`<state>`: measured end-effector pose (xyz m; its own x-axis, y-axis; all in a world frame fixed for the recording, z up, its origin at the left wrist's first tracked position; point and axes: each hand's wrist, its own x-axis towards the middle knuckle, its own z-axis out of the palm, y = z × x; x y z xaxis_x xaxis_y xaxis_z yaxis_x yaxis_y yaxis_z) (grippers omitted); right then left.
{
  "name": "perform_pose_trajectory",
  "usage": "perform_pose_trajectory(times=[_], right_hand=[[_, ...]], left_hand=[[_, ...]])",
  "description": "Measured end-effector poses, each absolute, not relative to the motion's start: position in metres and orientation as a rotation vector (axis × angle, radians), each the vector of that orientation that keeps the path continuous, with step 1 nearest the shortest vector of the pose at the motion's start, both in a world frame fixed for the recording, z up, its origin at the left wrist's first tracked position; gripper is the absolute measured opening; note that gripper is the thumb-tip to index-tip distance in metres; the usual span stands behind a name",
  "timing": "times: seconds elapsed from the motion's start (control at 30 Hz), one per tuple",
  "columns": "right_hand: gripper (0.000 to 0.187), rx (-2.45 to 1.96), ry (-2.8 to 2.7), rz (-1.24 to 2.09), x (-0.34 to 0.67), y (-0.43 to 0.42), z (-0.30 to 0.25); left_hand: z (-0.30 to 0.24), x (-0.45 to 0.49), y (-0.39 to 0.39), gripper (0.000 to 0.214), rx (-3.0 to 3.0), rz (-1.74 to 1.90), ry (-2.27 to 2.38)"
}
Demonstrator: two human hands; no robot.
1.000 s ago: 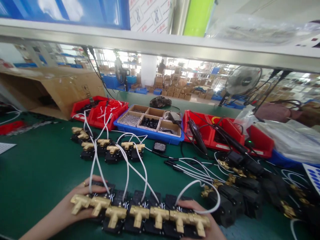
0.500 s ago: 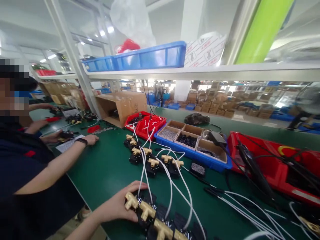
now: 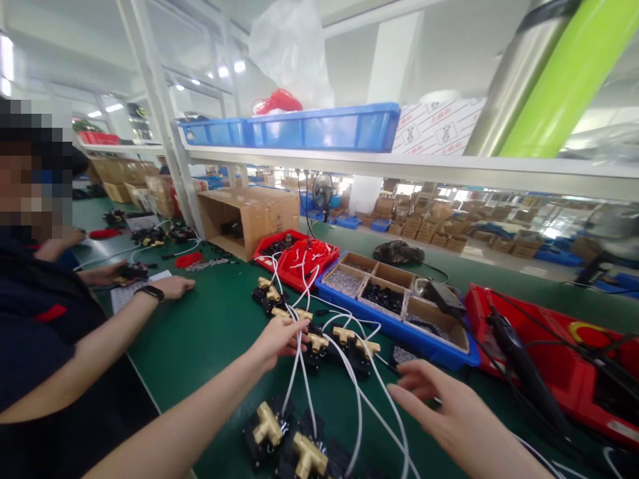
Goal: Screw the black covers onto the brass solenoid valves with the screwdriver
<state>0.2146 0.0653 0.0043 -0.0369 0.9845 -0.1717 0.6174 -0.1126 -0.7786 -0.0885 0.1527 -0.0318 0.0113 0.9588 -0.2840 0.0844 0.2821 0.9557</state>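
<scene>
The person's left hand (image 3: pixel 282 339) was at a pair of thin white round cables (image 3: pixel 307 394), beside the back group of black box-shaped units with brass-coloured metal T-fittings (image 3: pixel 317 343). Its fingers were curled; whether that grip had closed on a cable could not be told. The right hand (image 3: pixel 434 399) was over the green flat surface (image 3: pixel 214 326), to the right of the cables, its grip apart, thumb well off the fingers, near a small black tray of metal bits (image 3: pixel 404 355). The front row of matching black units with T-fittings (image 3: pixel 307 456) lay closer to the person, between the forearms, partly cut off by the view's lower edge. Behind the back group stood a blue plastic tray with cardboard compartments (image 3: pixel 392 327).
</scene>
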Motion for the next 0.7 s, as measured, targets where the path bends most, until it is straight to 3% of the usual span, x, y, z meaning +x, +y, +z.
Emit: perform_pose_trajectory(times=[0.13,0.27,0.37,0.47,0.57,0.7], right_hand=[[0.039,-1.708,-1.626,1.243,0.147,0.111,0.002],[0.028,-1.616,-1.424,1.436,0.127,0.120,-0.019],[0.029,-1.435,-1.243,1.589,0.124,0.114,-0.019],[0.037,-1.248,-1.134,1.674,0.125,0.104,-0.006],[0.047,-1.105,-1.068,1.694,0.130,0.088,0.009],[0.047,-0.982,-0.964,1.681,0.145,0.059,0.024]], left_hand=[[-0.023,-0.086,0.161,0.041,1.130,1.108,1.256],[0.002,-0.090,0.143,0.041,1.176,1.248,1.061],[0.020,-0.094,0.121,0.048,1.146,1.317,0.960],[0.029,-0.101,0.102,0.035,1.042,1.368,0.893],[0.024,-0.114,0.090,0.041,0.883,1.397,0.971],[0.006,-0.133,0.082,0.033,0.592,1.403,1.167]])
